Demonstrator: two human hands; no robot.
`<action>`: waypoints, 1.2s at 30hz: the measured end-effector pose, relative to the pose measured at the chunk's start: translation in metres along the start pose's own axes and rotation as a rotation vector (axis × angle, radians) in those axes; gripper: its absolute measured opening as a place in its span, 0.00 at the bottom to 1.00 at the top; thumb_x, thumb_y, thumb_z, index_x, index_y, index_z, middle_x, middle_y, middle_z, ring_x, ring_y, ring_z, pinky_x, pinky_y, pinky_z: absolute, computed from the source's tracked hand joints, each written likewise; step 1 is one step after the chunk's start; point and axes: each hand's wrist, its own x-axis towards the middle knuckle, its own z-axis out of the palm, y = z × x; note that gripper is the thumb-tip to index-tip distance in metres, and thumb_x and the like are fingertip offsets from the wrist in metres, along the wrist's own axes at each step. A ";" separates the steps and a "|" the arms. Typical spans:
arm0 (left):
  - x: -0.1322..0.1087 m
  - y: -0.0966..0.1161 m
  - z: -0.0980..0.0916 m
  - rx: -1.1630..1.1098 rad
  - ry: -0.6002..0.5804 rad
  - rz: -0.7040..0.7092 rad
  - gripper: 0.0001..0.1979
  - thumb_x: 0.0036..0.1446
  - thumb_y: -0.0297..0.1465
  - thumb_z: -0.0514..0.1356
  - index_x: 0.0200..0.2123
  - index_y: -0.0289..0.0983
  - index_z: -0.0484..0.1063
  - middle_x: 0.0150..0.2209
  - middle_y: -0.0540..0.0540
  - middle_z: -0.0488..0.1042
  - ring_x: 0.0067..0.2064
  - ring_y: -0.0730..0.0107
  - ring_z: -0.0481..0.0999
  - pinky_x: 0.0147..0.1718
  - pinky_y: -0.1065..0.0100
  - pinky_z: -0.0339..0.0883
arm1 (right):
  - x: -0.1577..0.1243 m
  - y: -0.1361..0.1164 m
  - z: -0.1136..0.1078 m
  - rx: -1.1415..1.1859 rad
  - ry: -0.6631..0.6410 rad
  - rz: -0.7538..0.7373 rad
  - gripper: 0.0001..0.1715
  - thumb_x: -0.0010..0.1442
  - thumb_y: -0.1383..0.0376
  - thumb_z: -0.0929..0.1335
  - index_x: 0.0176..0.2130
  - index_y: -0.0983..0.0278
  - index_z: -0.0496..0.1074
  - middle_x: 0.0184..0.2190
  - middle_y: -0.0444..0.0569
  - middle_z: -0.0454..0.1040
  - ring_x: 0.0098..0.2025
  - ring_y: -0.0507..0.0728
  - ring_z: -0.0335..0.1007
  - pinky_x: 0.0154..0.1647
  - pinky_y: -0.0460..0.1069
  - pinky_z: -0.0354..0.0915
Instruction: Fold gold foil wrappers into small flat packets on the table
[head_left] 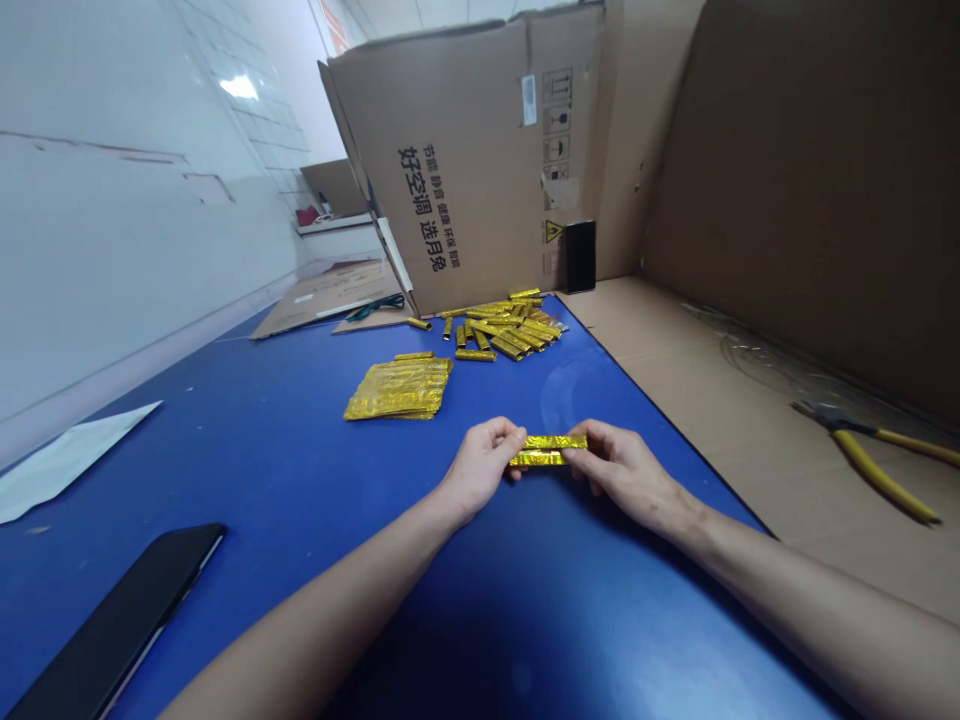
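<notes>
Between my two hands is a piece of shiny gold foil [551,457] with a dark lengthwise gap, so it looks like two parallel strips. My left hand [486,460] pinches its left end, thumb on top. At the right end, the thumb and fingers of my right hand [616,467] are closed on the same foil. Both hands are just above the blue tabletop [315,520]. Beyond my left hand lies a stack of flat gold foil sheets [399,388]. Farther back is a loose heap of narrow folded gold foil strips [517,327].
A large cardboard box [480,150] stands behind the heap, with a small black object [580,257] against it. Yellow-handled pliers [874,460] lie on cardboard at right. A black phone [127,620] and a white paper sheet [67,460] are at left.
</notes>
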 end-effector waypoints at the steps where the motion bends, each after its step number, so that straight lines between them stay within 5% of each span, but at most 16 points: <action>1: -0.001 0.000 0.000 -0.001 -0.008 0.005 0.14 0.48 0.39 0.57 0.26 0.33 0.62 0.18 0.52 0.66 0.18 0.79 0.63 0.19 0.75 0.57 | 0.000 -0.001 0.000 -0.003 -0.003 0.008 0.10 0.54 0.60 0.62 0.27 0.65 0.63 0.18 0.39 0.63 0.17 0.47 0.54 0.17 0.44 0.52; 6: -0.003 0.002 0.002 -0.010 -0.044 0.040 0.16 0.43 0.36 0.61 0.34 0.33 0.64 0.23 0.52 0.67 0.22 0.78 0.64 0.22 0.74 0.59 | 0.000 -0.002 -0.001 0.002 -0.008 0.045 0.17 0.56 0.56 0.58 0.25 0.65 0.63 0.16 0.40 0.63 0.16 0.47 0.54 0.16 0.44 0.52; 12: -0.002 0.000 0.001 0.011 0.016 0.043 0.14 0.43 0.39 0.60 0.24 0.33 0.65 0.19 0.53 0.64 0.22 0.78 0.62 0.22 0.75 0.54 | 0.000 -0.001 0.001 0.027 0.011 0.025 0.13 0.54 0.57 0.61 0.26 0.64 0.62 0.18 0.39 0.61 0.17 0.46 0.53 0.17 0.43 0.52; 21: -0.001 -0.004 0.000 0.002 -0.021 0.008 0.17 0.44 0.43 0.58 0.23 0.33 0.63 0.18 0.54 0.62 0.20 0.78 0.60 0.20 0.75 0.53 | 0.000 -0.003 0.002 0.044 0.027 0.006 0.08 0.52 0.60 0.62 0.29 0.64 0.62 0.17 0.37 0.60 0.16 0.46 0.53 0.15 0.43 0.52; 28: -0.006 0.004 0.003 -0.074 -0.081 0.035 0.19 0.46 0.39 0.59 0.39 0.35 0.59 0.24 0.53 0.66 0.17 0.80 0.64 0.17 0.76 0.58 | 0.000 -0.002 0.000 0.025 0.048 0.020 0.15 0.56 0.58 0.59 0.23 0.64 0.62 0.15 0.39 0.61 0.16 0.47 0.54 0.16 0.43 0.52; 36: -0.005 0.002 0.004 -0.022 -0.020 0.004 0.10 0.46 0.34 0.57 0.30 0.34 0.63 0.14 0.56 0.62 0.12 0.80 0.60 0.12 0.78 0.53 | -0.001 -0.006 0.002 0.022 0.070 -0.016 0.12 0.54 0.58 0.61 0.31 0.64 0.66 0.17 0.38 0.60 0.16 0.47 0.54 0.16 0.43 0.54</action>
